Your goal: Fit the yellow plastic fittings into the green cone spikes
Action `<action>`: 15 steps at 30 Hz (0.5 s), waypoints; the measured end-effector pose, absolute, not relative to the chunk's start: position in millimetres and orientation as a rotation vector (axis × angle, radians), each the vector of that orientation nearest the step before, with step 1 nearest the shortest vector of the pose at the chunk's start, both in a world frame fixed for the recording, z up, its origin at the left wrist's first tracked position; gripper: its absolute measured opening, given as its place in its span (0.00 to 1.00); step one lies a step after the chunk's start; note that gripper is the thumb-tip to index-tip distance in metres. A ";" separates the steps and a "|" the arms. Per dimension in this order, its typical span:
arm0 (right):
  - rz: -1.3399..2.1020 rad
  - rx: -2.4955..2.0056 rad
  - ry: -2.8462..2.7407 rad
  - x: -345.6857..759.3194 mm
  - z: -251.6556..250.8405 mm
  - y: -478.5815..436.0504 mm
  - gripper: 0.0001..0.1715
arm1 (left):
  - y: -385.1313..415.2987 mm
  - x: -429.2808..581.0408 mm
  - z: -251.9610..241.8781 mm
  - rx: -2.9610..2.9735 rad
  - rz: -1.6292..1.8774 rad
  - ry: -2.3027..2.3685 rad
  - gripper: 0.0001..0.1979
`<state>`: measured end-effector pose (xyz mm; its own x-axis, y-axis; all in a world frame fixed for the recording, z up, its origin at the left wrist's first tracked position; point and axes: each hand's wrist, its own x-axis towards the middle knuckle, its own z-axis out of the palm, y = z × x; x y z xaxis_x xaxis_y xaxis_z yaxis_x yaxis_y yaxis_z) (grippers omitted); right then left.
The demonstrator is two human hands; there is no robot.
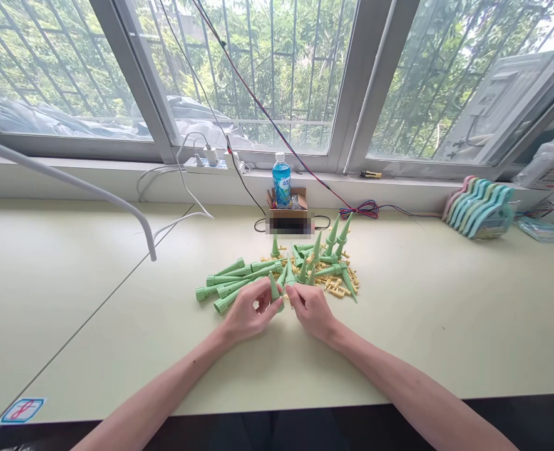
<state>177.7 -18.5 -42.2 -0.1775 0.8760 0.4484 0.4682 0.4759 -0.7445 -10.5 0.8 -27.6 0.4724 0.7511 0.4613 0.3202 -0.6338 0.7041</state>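
Left hand (251, 308): fingers around a green cone (274, 289), tip up, at the pile's (246, 275) near edge. Right hand (312, 308): can't tell its grip. I'd expect light, stiff, slick plastic; hold the wide base.

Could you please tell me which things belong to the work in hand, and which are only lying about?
Seem part of the work:
green cone in the left hand
green tubes
small yellow parts

Seem just lying about:
bottle of blue liquid
coiled cable
yellow-handled tool
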 end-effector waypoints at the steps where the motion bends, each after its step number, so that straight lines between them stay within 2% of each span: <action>1: 0.561 -1.133 -1.813 177.8 -42.6 -18.3 0.31 | 0.5 -10.5 -27.5 2.179 1.053 0.877 0.07; 15: 0.619 -1.146 -1.757 176.7 -44.5 -18.2 0.30 | -2.5 -6.8 -20.9 1.987 0.946 0.833 0.06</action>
<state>176.7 -18.2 -44.5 -0.1443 0.8954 0.4213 0.4333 0.4399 -0.7866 -6.8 -2.5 -20.9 0.5112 0.7946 0.3276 0.2243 -0.4913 0.8416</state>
